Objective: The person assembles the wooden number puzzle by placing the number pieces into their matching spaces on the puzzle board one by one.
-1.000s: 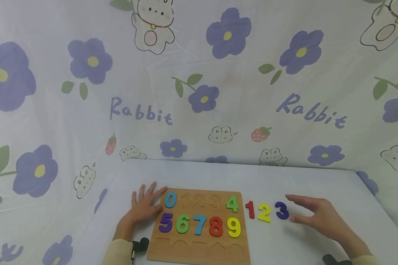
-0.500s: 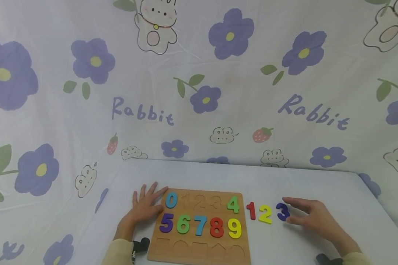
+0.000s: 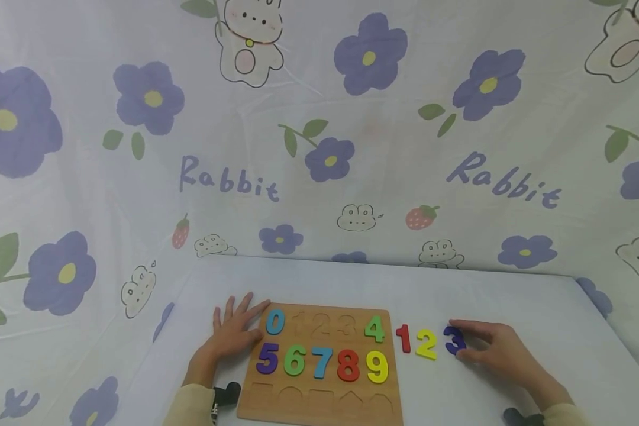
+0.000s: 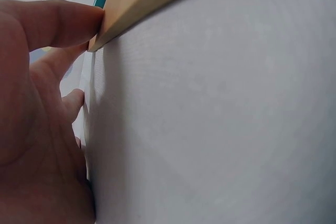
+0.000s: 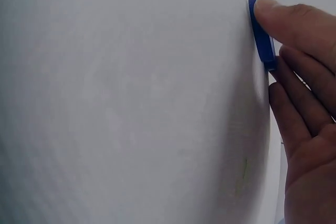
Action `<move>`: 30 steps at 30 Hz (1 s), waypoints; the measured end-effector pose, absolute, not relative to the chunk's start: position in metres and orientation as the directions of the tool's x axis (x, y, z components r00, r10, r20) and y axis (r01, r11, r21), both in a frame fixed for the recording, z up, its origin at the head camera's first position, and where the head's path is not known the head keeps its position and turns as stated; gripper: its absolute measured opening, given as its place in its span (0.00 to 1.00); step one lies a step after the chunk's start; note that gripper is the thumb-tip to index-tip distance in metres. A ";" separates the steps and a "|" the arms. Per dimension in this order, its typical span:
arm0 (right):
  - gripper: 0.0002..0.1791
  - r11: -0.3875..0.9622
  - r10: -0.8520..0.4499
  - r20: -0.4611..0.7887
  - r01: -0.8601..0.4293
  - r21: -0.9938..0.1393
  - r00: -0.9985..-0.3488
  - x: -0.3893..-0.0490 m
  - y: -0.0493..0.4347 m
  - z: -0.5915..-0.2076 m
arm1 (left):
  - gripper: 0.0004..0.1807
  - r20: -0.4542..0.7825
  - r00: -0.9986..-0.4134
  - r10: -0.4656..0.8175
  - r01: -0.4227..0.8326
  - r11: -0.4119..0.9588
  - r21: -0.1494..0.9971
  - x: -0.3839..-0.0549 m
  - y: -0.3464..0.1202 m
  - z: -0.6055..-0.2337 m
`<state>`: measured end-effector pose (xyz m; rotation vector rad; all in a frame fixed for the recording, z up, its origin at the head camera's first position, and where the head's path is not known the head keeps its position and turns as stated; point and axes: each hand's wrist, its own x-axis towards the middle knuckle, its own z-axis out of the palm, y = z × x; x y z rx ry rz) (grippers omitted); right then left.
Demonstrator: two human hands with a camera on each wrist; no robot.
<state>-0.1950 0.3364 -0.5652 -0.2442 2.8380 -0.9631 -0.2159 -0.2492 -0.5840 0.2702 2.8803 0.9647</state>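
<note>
My left hand (image 3: 233, 333) lies at the left edge of a wooden number puzzle board (image 3: 309, 399), fingers spread, with thumb and forefinger touching its side. The left wrist view shows the thumb (image 4: 65, 23) against the board's edge (image 4: 152, 3). To the right of the board, my right hand (image 3: 503, 350) pinches a dark blue number 3 (image 3: 454, 341) between thumb and fingers. That piece (image 5: 261, 30) is on the white table, partly covered by the thumb in the right wrist view. A red 1 (image 3: 403, 338) and a yellow 2 (image 3: 426, 344) lie beside it.
Several coloured numbers sit in the board, among them a blue 0 (image 3: 275, 322) and a green 4 (image 3: 374, 329). Between these two are bare outlines of 1, 2 and 3. A flower-printed curtain (image 3: 309, 112) hangs behind the white table (image 3: 319, 281).
My right hand has moved left onto the number 3, and its thumb and fingers have closed around it. The left hand stays at the board's edge.
</note>
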 end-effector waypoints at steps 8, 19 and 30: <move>0.37 0.797 -0.174 -0.060 -0.105 -0.594 -0.983 -0.193 0.334 -0.564 | 0.40 -0.028 -0.980 0.195 0.144 0.806 0.574 -0.225 -0.255 -0.602; 0.35 0.765 -0.228 0.128 -0.259 -0.589 -0.965 -0.186 0.304 -0.531 | 0.40 -0.043 -0.980 0.195 0.136 0.808 0.573 -0.227 -0.255 -0.601; 0.33 0.717 -0.268 0.230 -0.353 -0.601 -0.936 -0.187 0.251 -0.510 | 0.41 -0.039 -0.980 0.196 0.139 0.807 0.574 -0.227 -0.257 -0.605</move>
